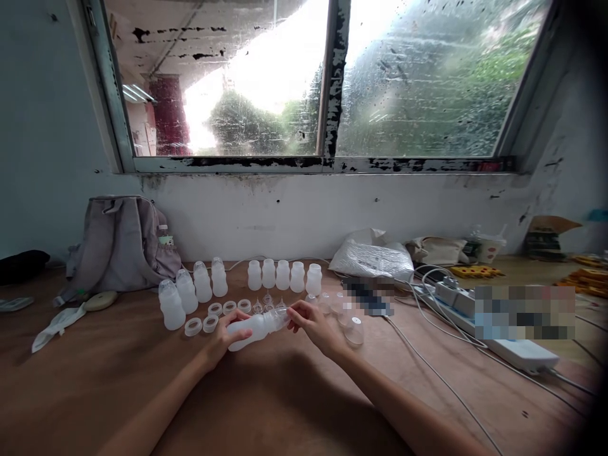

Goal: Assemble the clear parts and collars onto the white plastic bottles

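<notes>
A frosted white baby bottle (251, 334) lies tilted between my hands, its clear top pointing right. My left hand (224, 334) is wrapped round the bottle's body. The fingers of my right hand (306, 318) pinch the clear cap (280, 318) at its end. Behind the bottle stand several clear nipples (258, 306), with white collar rings (230, 306) to their left. Clear dome caps (354, 330) sit beyond my right hand. A row of topless bottles (283, 276) stands behind, and several capped bottles (171, 305) are at the left.
A grey backpack (121, 244) leans by the wall at the left, near a white cloth (57, 328). To the right are a silver bag (373, 258), a phone (365, 295), a white power strip (517, 353) and loose cables (430, 367) across the brown table (85, 386).
</notes>
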`<move>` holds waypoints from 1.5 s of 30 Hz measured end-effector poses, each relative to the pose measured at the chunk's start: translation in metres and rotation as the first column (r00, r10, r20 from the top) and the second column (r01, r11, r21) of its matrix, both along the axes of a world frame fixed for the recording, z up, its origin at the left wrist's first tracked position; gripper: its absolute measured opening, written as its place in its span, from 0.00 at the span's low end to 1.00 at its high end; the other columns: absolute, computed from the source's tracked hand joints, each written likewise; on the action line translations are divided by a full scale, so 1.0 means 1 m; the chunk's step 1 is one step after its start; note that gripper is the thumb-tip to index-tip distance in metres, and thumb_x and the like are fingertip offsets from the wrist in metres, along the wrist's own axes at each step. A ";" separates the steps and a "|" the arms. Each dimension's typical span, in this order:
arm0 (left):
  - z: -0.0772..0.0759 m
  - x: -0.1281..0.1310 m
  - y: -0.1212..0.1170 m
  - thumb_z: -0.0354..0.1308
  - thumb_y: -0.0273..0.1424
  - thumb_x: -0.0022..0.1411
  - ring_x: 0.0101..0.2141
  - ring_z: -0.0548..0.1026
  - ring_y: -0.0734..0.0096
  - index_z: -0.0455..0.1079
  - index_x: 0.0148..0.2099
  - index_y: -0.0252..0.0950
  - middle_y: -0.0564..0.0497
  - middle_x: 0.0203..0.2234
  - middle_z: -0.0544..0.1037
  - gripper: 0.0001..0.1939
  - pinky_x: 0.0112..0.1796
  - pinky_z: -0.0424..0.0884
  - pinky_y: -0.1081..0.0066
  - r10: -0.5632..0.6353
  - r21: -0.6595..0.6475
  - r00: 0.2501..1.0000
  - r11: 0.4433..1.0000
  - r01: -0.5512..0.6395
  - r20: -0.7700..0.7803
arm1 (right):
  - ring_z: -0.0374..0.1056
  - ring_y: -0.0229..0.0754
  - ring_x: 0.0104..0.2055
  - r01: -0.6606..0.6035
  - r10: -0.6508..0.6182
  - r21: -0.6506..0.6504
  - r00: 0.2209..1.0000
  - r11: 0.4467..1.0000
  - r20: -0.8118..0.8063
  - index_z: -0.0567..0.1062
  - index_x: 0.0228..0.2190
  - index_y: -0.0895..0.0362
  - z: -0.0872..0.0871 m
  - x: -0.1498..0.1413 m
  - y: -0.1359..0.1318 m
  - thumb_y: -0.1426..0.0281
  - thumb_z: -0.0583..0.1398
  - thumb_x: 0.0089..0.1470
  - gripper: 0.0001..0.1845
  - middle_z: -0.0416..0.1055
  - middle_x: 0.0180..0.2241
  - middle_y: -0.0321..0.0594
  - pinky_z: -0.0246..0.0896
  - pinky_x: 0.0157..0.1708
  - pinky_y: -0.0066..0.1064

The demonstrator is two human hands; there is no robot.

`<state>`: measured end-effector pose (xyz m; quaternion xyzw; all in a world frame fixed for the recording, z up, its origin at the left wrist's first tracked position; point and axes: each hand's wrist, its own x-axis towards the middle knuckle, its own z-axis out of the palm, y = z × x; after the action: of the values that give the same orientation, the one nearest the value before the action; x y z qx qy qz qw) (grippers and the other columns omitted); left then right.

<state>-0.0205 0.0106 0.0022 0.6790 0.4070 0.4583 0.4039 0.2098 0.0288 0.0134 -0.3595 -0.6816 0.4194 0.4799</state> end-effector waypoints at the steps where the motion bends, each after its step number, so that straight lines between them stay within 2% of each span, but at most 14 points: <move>1: 0.000 0.000 0.000 0.55 0.36 0.49 0.30 0.68 0.69 0.65 0.35 0.35 0.53 0.28 0.70 0.12 0.29 0.64 0.72 0.000 -0.003 1.000 1.000 0.000 0.002 | 0.65 0.35 0.23 0.003 -0.003 -0.007 1.000 1.000 -0.001 0.67 0.26 0.60 -0.001 -0.001 0.000 0.58 0.55 0.49 0.17 0.67 0.21 0.36 0.60 0.23 0.27; 9: 0.008 0.002 -0.006 0.57 0.34 0.48 0.32 0.68 0.68 0.65 0.34 0.35 0.51 0.30 0.70 0.11 0.32 0.62 0.72 -0.025 -0.028 0.999 0.999 0.024 -0.026 | 0.65 0.35 0.21 0.023 -0.023 -0.030 1.000 0.999 -0.018 0.66 0.23 0.60 -0.005 -0.005 -0.003 0.56 0.54 0.49 0.18 0.67 0.19 0.36 0.61 0.22 0.27; 12: 0.005 0.001 -0.006 0.57 0.35 0.47 0.30 0.68 0.69 0.65 0.33 0.35 0.51 0.31 0.71 0.11 0.31 0.62 0.73 0.013 -0.018 0.999 1.000 -0.014 -0.037 | 0.65 0.35 0.21 0.015 -0.015 -0.034 1.000 0.999 -0.008 0.65 0.22 0.59 -0.006 -0.007 -0.005 0.54 0.54 0.48 0.19 0.66 0.18 0.35 0.61 0.22 0.27; 17: -0.006 0.000 -0.003 0.57 0.35 0.47 0.30 0.68 0.69 0.64 0.33 0.35 0.51 0.30 0.71 0.11 0.31 0.62 0.73 0.027 0.031 0.998 0.999 -0.026 -0.051 | 0.65 0.35 0.21 -0.101 0.099 -0.131 0.995 0.986 -0.019 0.64 0.23 0.59 -0.010 -0.004 -0.003 0.54 0.57 0.45 0.19 0.65 0.19 0.34 0.60 0.23 0.28; 21: -0.005 0.000 -0.006 0.58 0.35 0.46 0.29 0.67 0.69 0.63 0.31 0.35 0.52 0.28 0.70 0.11 0.30 0.62 0.73 0.037 0.085 0.990 0.996 -0.025 -0.137 | 0.64 0.35 0.22 -0.194 0.188 -0.247 0.981 0.949 -0.049 0.64 0.24 0.59 -0.015 0.002 0.000 0.54 0.58 0.42 0.20 0.65 0.21 0.33 0.61 0.23 0.28; 24: -0.004 0.002 -0.009 0.58 0.35 0.46 0.28 0.67 0.70 0.63 0.31 0.35 0.52 0.27 0.69 0.11 0.30 0.62 0.73 0.070 0.159 0.981 0.986 -0.041 -0.182 | 0.64 0.35 0.22 -0.226 0.219 -0.268 0.974 0.937 -0.058 0.64 0.24 0.58 -0.015 0.003 0.000 0.53 0.58 0.42 0.20 0.64 0.20 0.32 0.60 0.22 0.27; 28: -0.005 0.005 -0.011 0.58 0.35 0.46 0.29 0.67 0.69 0.62 0.31 0.35 0.52 0.27 0.68 0.11 0.31 0.63 0.71 0.130 0.258 0.971 0.963 -0.076 -0.199 | 0.61 0.33 0.20 -0.212 0.212 -0.210 0.977 0.955 -0.024 0.63 0.24 0.58 -0.011 -0.001 -0.002 0.54 0.58 0.44 0.19 0.61 0.19 0.30 0.58 0.20 0.26; 33: -0.006 0.009 -0.017 0.56 0.36 0.48 0.29 0.67 0.69 0.61 0.31 0.36 0.53 0.27 0.67 0.11 0.31 0.63 0.71 0.189 0.306 0.971 0.942 -0.137 -0.148 | 0.60 0.31 0.17 -0.122 0.124 -0.084 0.992 0.989 0.019 0.61 0.23 0.58 0.000 -0.007 -0.008 0.53 0.55 0.46 0.19 0.60 0.20 0.30 0.55 0.18 0.24; 38: -0.005 0.017 -0.027 0.56 0.36 0.50 0.30 0.67 0.68 0.62 0.34 0.36 0.51 0.28 0.66 0.11 0.30 0.64 0.71 0.231 0.361 0.966 0.916 -0.177 -0.113 | 0.62 0.33 0.19 -0.120 0.120 -0.038 0.993 0.992 -0.008 0.61 0.24 0.58 0.009 -0.006 -0.009 0.54 0.54 0.48 0.19 0.61 0.20 0.31 0.59 0.20 0.26; 40: -0.004 0.024 -0.030 0.55 0.35 0.52 0.32 0.68 0.66 0.62 0.37 0.36 0.50 0.31 0.67 0.11 0.32 0.65 0.69 0.246 0.362 0.962 0.913 -0.189 -0.119 | 0.62 0.33 0.20 -0.075 0.075 0.007 0.997 0.997 -0.014 0.63 0.26 0.58 0.013 -0.005 -0.009 0.56 0.53 0.50 0.17 0.63 0.21 0.33 0.60 0.21 0.27; 43: -0.003 0.036 -0.031 0.53 0.35 0.54 0.39 0.68 0.63 0.59 0.48 0.39 0.47 0.39 0.68 0.18 0.39 0.65 0.66 0.184 0.346 0.967 0.931 -0.114 -0.177 | 0.64 0.35 0.24 0.018 -0.022 0.152 0.999 0.988 0.023 0.67 0.32 0.58 0.024 -0.004 -0.014 0.59 0.52 0.52 0.14 0.66 0.26 0.36 0.62 0.24 0.27; 45: -0.003 0.043 -0.029 0.53 0.36 0.54 0.42 0.67 0.63 0.56 0.51 0.40 0.47 0.42 0.68 0.22 0.43 0.64 0.65 0.092 0.331 0.972 0.944 -0.016 -0.217 | 0.65 0.36 0.29 0.012 -0.041 0.270 0.994 0.963 0.102 0.68 0.36 0.56 0.034 -0.004 -0.020 0.62 0.53 0.52 0.13 0.68 0.31 0.39 0.63 0.28 0.28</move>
<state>0.0224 -0.0181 -0.0011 0.7733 0.3879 0.4491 0.2233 0.2057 0.0084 0.0477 -0.3219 -0.7521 0.2964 0.4927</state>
